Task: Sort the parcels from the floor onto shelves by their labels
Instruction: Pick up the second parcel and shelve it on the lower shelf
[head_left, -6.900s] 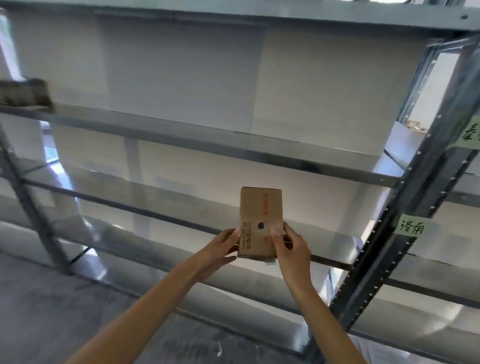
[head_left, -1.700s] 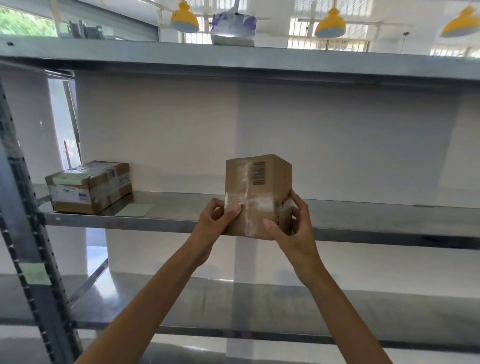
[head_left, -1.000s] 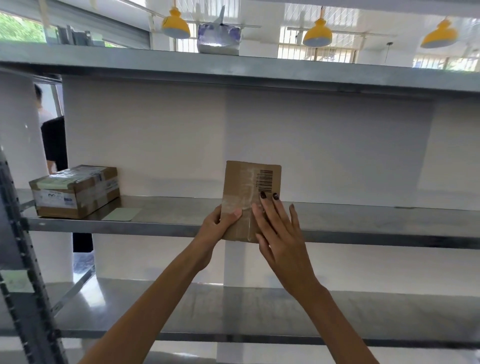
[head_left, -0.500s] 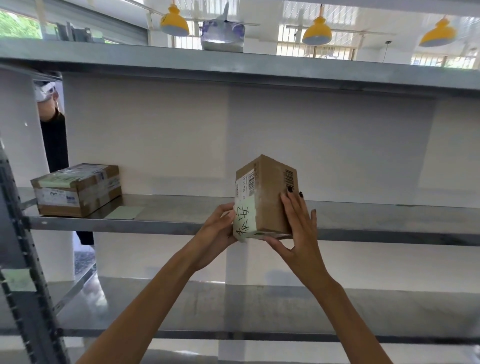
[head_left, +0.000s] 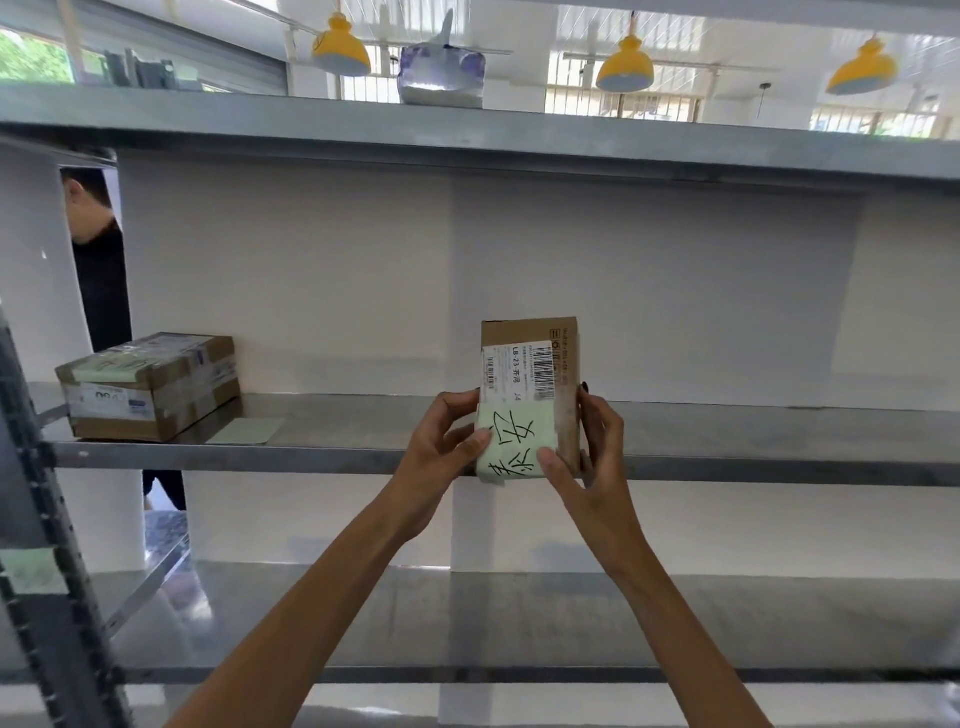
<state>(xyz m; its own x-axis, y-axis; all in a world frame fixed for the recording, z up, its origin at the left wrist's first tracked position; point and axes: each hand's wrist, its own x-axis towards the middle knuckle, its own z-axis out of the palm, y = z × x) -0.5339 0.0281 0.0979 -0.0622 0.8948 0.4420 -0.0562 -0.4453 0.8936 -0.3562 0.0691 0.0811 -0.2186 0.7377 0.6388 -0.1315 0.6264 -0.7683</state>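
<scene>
White walls back a steel shelf, yellow lamps hanging above. My left hand and right hand clasp a small box upright just above its front edge; another box sits far left.

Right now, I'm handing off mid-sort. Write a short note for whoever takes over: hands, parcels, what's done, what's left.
Left hand: grips the left edge of the small parcel, thumb on its green note.
Right hand: grips its right side.
Parcel stands upright, label facing you, at the front edge of the middle shelf; unclear whether it rests there.
Done: a larger taped parcel sits at that shelf's left end.
Left: place this one where its note says; floor parcels are out of view.
</scene>
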